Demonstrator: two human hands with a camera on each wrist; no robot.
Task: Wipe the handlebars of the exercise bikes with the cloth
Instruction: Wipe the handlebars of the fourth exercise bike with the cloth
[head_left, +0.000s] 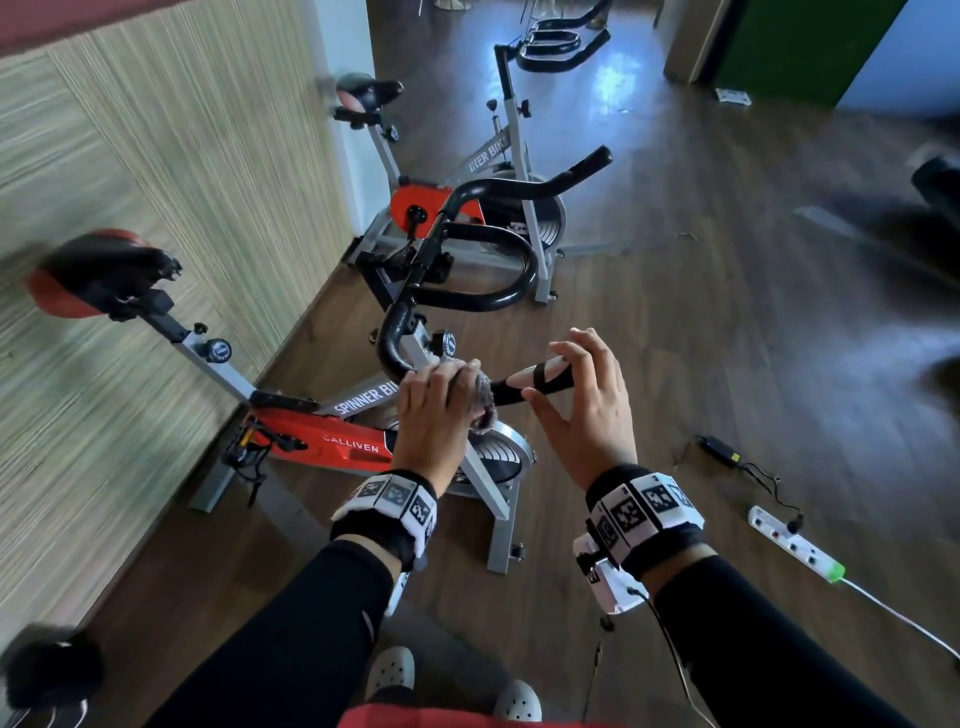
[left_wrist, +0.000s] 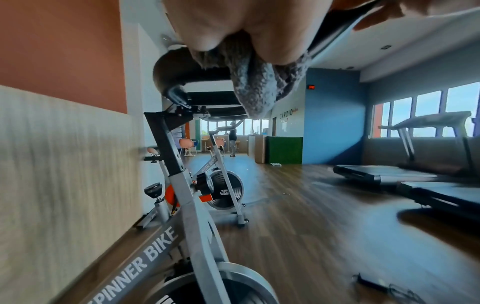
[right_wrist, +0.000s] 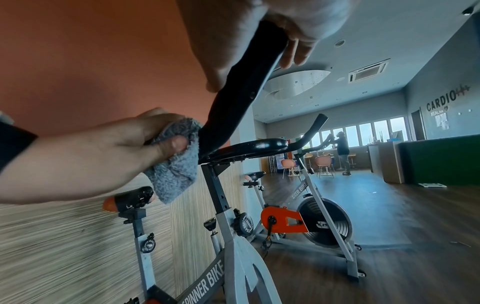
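Head view alone takes in both hands at once over the near exercise bike (head_left: 332, 441); left hand (head_left: 436, 410) wrapped over the grey cloth (head_left: 483, 402) on the black handlebar (head_left: 400, 332), right hand (head_left: 582, 405) just beside it at the bar's free end. Right wrist view adds what the head view lacks: the left thumb (right_wrist: 174, 144) pressing cloth (right_wrist: 176, 164) against the bar (right_wrist: 233, 98), loose cloth hanging below that grip. Left wrist view is the only one with a treadmill (left_wrist: 415, 174), well off to the right, and the cloth's underside (left_wrist: 257, 90) bulging from beneath the palm. Left grip: fingers curled round cloth and bar together, tight, nothing of the bar visible under them. Right grip: wide, fingers spread and nearly straight, arched over the bar end with thumb below it; from the right wrist, finger and thumb lie along either side of the bar, but firm contact hard to confirm. A second bike (head_left: 498, 208) stands beyond the hands, along the same wall; a power strip (head_left: 795, 543) lies on the wood floor to the right of the right hand. Head view blurred at its edges, saddle smeared. Both wrist views crop their own hand at the top edge. Distant person by the windows too small to make out.
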